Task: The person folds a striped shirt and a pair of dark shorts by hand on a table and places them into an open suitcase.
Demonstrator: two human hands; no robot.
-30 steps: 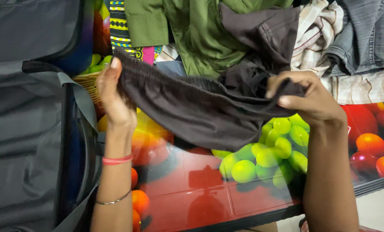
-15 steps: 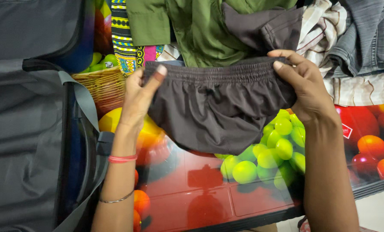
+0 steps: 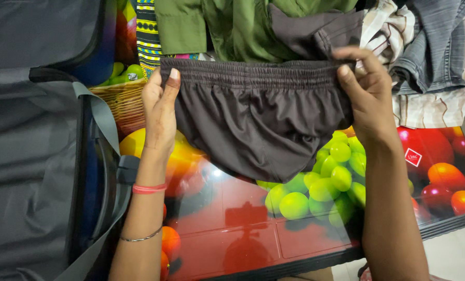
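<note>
Since a second ago, both hands have drawn the dark brown shorts (image 3: pixel 258 119) from a bunched twist into a flat spread, the elastic waistband now pulled straight and level, a little higher up the view. Held off the surface, the shorts hang with their lower edge drooping toward 6 o'clock over the glossy table (image 3: pixel 232 234) printed with fruit. At 9 o'clock of the garment, the left hand (image 3: pixel 159 112) is closed on one waistband end, thumb in front. At 3 o'clock, the right hand (image 3: pixel 365 99) is clamped on the other end, fingers curled over the band.

Behind the shorts at 12 o'clock lies a heap of clothes: a green shirt (image 3: pixel 232 26), a second dark brown garment (image 3: pixel 315 31), and further toward 2 o'clock a striped cloth (image 3: pixel 430 106) and grey jeans (image 3: pixel 435 36). At 9 o'clock past the left hand stands an open grey suitcase (image 3: pixel 29 156).

Judging from the hold, the thin fabric is gripped only at the two ends; if one pinch loosens, that side would likely drop and crumple. The waistband also sits close to the brown garment behind, so it could snag or drag it along.
</note>
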